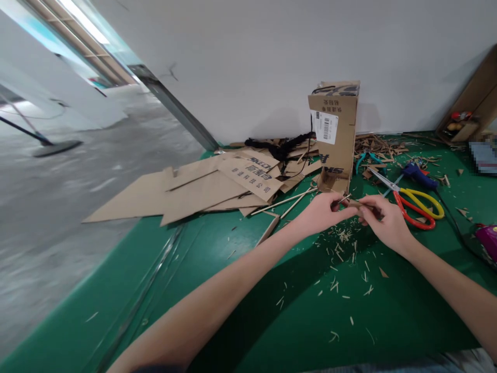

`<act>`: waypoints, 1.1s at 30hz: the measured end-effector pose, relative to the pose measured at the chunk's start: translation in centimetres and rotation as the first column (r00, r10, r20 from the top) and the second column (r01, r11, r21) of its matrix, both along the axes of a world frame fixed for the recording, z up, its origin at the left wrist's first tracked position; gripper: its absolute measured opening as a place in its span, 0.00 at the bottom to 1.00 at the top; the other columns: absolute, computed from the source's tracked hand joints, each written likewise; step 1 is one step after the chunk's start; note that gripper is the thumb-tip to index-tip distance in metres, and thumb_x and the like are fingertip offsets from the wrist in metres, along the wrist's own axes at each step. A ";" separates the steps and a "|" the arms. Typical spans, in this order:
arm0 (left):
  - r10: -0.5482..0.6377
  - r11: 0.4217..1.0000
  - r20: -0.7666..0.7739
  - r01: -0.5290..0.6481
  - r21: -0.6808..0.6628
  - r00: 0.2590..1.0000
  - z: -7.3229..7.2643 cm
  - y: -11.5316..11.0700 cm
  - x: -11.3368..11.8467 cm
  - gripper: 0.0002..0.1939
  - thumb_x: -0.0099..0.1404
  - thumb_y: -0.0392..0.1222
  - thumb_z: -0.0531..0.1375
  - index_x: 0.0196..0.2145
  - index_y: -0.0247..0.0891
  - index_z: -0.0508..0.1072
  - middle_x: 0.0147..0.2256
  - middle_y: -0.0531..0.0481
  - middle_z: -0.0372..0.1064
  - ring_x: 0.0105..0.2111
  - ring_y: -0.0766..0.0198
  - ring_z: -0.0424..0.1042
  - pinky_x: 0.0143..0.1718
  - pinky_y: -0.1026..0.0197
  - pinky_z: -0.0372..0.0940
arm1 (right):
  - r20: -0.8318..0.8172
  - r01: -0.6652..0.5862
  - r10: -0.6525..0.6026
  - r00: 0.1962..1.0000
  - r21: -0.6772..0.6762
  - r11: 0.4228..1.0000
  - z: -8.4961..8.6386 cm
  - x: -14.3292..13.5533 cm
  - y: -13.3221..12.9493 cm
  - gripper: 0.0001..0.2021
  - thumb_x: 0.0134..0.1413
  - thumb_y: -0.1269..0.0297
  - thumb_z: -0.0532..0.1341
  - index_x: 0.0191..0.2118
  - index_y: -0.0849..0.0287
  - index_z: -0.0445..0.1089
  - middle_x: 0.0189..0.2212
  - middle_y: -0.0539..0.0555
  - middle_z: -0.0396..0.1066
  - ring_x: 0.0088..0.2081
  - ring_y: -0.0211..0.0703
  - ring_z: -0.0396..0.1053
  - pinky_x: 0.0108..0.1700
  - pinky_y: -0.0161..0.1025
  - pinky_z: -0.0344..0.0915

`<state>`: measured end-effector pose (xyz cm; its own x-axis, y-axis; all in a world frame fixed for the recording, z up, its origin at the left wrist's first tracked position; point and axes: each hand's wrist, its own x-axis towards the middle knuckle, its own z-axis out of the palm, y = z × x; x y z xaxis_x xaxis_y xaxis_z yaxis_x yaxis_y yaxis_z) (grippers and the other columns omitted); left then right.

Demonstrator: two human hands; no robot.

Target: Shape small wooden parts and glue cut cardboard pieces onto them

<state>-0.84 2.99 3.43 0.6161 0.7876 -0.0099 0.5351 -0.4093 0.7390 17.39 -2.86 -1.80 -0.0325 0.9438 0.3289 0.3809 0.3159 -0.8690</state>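
Observation:
Both hands meet over the green table [248, 290], just in front of a tall cardboard box [341, 134] that stands upright with a white label on its face. My left hand [324, 211] is closed, its fingers pinching a thin stick [344, 198]. A small strip of brown cardboard [359, 204] lies between the two hands, and my right hand [382, 217] grips it with closed fingers. Scissors [413, 202] with red and yellow handles lie partly open beside my right hand.
Flat cardboard sheets [202, 186] lie at the left, overhanging the table edge. A blue glue gun [421, 175], teal pliers [367, 158] and cardboard scraps are behind and right. Wooden sticks [287, 201] lie left of the box. Shavings dot the table. A purple object [487, 239] is far right.

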 end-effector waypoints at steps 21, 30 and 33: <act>0.129 0.955 -0.448 0.012 0.297 0.885 0.3 0.2 -1.2 0.18 0.64 0.52 0.53 0.25 0.37 0.71 0.21 0.46 0.65 0.19 0.63 0.58 0.22 0.61 0.48 | 0.218 0.160 -0.165 0.962 0.040 0.986 0.8 1.1 0.2 0.09 0.59 0.60 0.54 0.38 0.57 0.67 0.26 0.52 0.69 0.24 0.39 0.64 0.25 0.37 0.60; -0.023 0.960 -0.504 0.160 0.231 0.863 1.0 -0.5 -1.2 0.15 0.65 0.52 0.53 0.37 0.38 0.71 0.28 0.45 0.69 0.25 0.58 0.66 0.23 0.61 0.51 | 0.118 0.160 -0.159 0.980 0.007 0.987 0.5 1.0 0.3 0.10 0.59 0.57 0.54 0.39 0.56 0.67 0.27 0.52 0.69 0.26 0.40 0.66 0.27 0.37 0.63; -0.073 0.957 -0.459 0.191 0.216 0.885 0.7 -0.5 -1.1 0.13 0.67 0.44 0.50 0.36 0.38 0.71 0.33 0.44 0.70 0.30 0.58 0.67 0.25 0.61 0.54 | 0.121 0.141 -0.141 0.983 0.011 0.990 0.6 0.9 0.2 0.10 0.60 0.57 0.54 0.39 0.56 0.67 0.29 0.53 0.69 0.27 0.40 0.67 0.28 0.37 0.64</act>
<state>-1.94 2.47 4.14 0.6920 0.7116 -0.1213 0.7086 -0.6374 0.3026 18.31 -2.62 -1.17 0.0612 0.9408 0.3334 0.5241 0.2540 -0.8129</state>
